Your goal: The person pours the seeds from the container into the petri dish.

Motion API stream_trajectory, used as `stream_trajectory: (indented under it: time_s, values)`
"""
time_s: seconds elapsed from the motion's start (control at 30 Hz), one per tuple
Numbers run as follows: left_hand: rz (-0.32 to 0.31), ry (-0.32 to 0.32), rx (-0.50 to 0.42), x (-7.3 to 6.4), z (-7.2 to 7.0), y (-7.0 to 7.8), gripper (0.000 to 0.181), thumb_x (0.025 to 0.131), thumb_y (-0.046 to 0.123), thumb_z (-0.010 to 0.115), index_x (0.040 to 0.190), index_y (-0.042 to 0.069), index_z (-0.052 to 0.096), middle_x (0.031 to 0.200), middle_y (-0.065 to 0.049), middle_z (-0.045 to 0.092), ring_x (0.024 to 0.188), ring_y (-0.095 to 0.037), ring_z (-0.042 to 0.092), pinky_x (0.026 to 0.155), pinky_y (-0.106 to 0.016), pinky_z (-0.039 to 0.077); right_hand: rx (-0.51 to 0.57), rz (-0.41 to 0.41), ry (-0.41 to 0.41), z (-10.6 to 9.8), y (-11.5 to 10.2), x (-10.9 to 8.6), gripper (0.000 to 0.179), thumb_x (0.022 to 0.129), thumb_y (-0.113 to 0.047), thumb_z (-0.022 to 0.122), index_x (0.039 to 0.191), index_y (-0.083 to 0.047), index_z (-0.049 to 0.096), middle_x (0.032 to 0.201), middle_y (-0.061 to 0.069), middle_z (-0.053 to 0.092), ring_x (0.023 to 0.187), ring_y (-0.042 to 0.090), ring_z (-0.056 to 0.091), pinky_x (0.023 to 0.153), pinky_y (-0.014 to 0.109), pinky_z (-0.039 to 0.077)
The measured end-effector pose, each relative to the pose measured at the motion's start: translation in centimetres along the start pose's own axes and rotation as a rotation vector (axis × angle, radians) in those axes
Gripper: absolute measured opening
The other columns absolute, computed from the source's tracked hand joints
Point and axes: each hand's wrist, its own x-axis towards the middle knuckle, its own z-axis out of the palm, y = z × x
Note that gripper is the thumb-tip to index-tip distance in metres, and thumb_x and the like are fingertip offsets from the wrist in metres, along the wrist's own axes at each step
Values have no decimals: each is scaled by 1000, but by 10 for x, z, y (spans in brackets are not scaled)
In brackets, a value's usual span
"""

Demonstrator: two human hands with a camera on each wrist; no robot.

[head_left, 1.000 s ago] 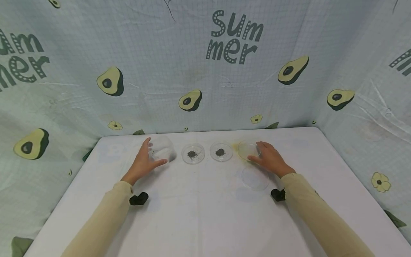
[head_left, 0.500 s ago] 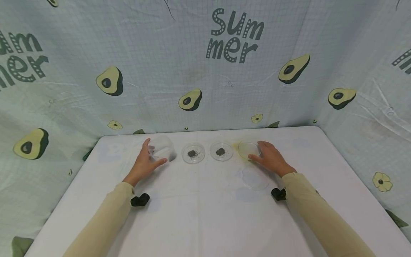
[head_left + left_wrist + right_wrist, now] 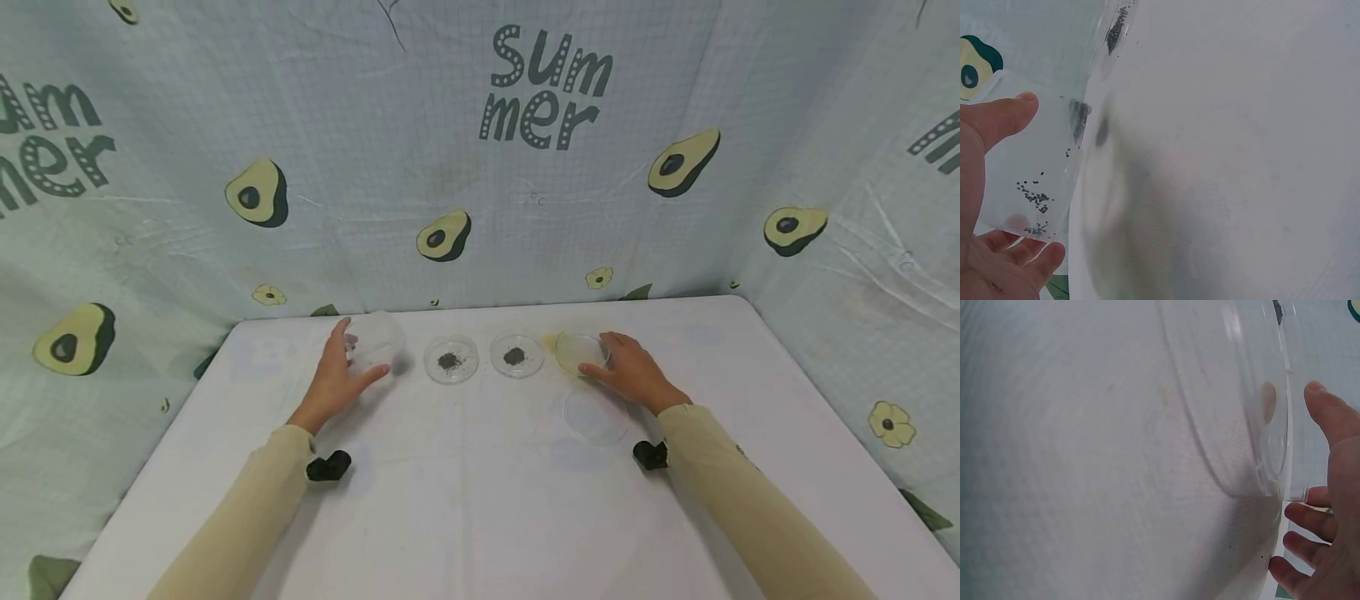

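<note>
In the head view, my left hand [image 3: 333, 379] holds a clear plastic cup [image 3: 377, 337] at the far left of the row, thumb on the near side and fingers round the far side. Black, seed-like grains [image 3: 1036, 199] show through the cup in the left wrist view, with a darker clump near its edge. My right hand [image 3: 632, 368] grips a clear petri dish [image 3: 576, 357] at the row's right end, thumb and fingertips at its rim. Between the hands sit two petri dishes, the left one [image 3: 467, 372] and the right one [image 3: 531, 367], each with a small dark pile.
A flat clear disc [image 3: 596, 418], like a dish lid, lies in front of the right-hand dish. The white table [image 3: 465, 500] runs back to a hanging cloth [image 3: 360, 208] printed with avocados. Black wrist mounts [image 3: 328, 466] hang under both sleeves.
The cup in my left hand has shifted slightly up and away in the head view, and its tilt differs. My right hand and the dishes stay where they were.
</note>
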Motion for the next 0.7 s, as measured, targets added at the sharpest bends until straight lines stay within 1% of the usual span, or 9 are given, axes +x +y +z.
stream_trajectory:
  time_s: [0.17, 0.33, 0.5, 0.63, 0.7]
  values:
    - [4, 36, 9, 1, 0, 4, 103, 85, 32, 74, 156, 17, 0, 145, -25, 29, 131, -43, 39, 106, -59, 39, 0, 2, 1, 0, 1, -1, 83, 91, -46, 62, 147, 6, 30, 151, 29, 32, 141, 45, 28, 115, 58, 25]
    - [41, 51, -19, 4, 1, 5, 103, 84, 28, 75, 156, 19, 1, 143, -25, 30, 128, -42, 41, 101, -58, 44, -15, 3, 0, 1, 2, 0, 84, 91, -48, 62, 147, 6, 31, 151, 29, 33, 141, 44, 28, 115, 57, 26]
    - [82, 55, -57, 7, 3, 11, 105, 84, 28, 76, 156, 20, 0, 145, -24, 29, 134, -40, 36, 103, -57, 43, -10, 17, -8, 0, 1, 1, 84, 91, -48, 62, 147, 6, 30, 151, 29, 32, 141, 44, 28, 115, 58, 26]
    - [101, 51, -78, 8, 5, 18, 109, 83, 27, 77, 156, 20, -5, 150, -22, 26, 140, -39, 31, 105, -56, 42, 6, 25, -15, -1, -1, 1, 83, 91, -46, 62, 147, 6, 30, 152, 29, 31, 142, 44, 27, 115, 58, 26]
    - [107, 49, -81, 9, 6, 22, 110, 83, 27, 77, 156, 19, -5, 151, -22, 25, 141, -38, 29, 105, -55, 42, 8, 29, -22, -1, -1, 1, 83, 91, -47, 62, 147, 6, 30, 152, 29, 31, 142, 44, 27, 115, 58, 26]
